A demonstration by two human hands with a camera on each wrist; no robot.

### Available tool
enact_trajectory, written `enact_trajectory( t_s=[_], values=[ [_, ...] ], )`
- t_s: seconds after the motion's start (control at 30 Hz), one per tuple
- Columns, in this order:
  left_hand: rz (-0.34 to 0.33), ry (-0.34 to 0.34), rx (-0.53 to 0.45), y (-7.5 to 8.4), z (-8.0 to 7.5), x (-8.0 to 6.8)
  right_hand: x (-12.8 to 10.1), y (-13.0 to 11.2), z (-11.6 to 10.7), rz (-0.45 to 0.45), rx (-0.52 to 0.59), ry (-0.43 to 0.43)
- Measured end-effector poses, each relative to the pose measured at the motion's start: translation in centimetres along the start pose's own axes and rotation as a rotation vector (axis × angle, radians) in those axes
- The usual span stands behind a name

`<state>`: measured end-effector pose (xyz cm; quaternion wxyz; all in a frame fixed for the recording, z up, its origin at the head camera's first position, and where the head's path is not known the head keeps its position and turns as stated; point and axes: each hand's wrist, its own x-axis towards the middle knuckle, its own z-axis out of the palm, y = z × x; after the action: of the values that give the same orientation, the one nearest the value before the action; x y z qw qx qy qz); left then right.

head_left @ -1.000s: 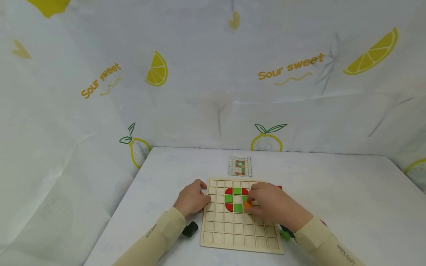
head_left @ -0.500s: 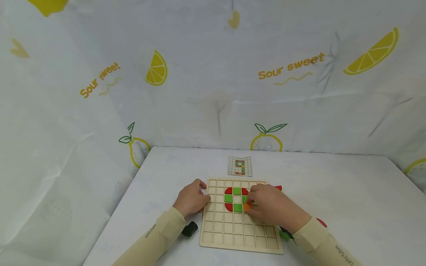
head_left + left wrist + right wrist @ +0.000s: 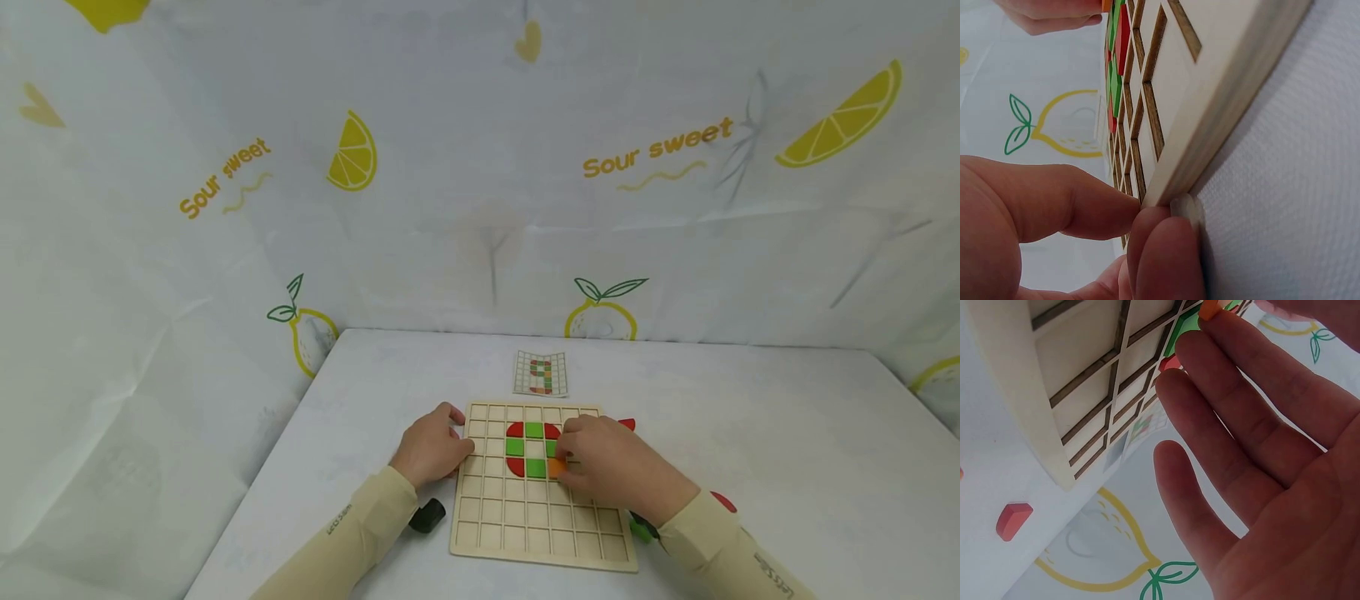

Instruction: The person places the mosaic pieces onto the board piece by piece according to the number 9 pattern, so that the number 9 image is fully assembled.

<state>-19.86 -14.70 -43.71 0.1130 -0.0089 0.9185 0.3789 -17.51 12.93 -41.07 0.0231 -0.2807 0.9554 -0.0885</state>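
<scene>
A square wooden grid board (image 3: 491, 489) lies on the white table. My left hand (image 3: 431, 446) holds its left edge; in the left wrist view the thumb (image 3: 1097, 209) is on the upper face and fingertips press the side. Red tiles (image 3: 514, 430) and green tiles (image 3: 533, 430) form a ring in the grid. At the ring's lower right corner, my right hand (image 3: 618, 462) pinches an orange tile (image 3: 555, 470), partly covered by the fingers. In the right wrist view the index fingertip touches this orange tile (image 3: 1209, 309), and the other fingers extend beside the board.
A printed pattern card (image 3: 540, 373) lies behind the board. Loose red pieces (image 3: 627, 424) lie to the right, one partly behind the right sleeve (image 3: 705, 529). A green piece (image 3: 641, 531) sits by the board's right edge. A dark cylindrical object (image 3: 428, 516) stands near the left sleeve.
The orange tile was tilted above the grid a second ago; now it lies lower and flatter in the cell at the ring's lower right. The left hand stays at the board's edge.
</scene>
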Motion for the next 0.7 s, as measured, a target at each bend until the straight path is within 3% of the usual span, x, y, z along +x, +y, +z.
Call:
enact_trajectory(
  t_s=[0.7],
  values=[
    [0.007,0.004,-0.004,0.06,0.0,0.04,0.01,-0.02,-0.09,-0.014,-0.003,0.005]
  ],
)
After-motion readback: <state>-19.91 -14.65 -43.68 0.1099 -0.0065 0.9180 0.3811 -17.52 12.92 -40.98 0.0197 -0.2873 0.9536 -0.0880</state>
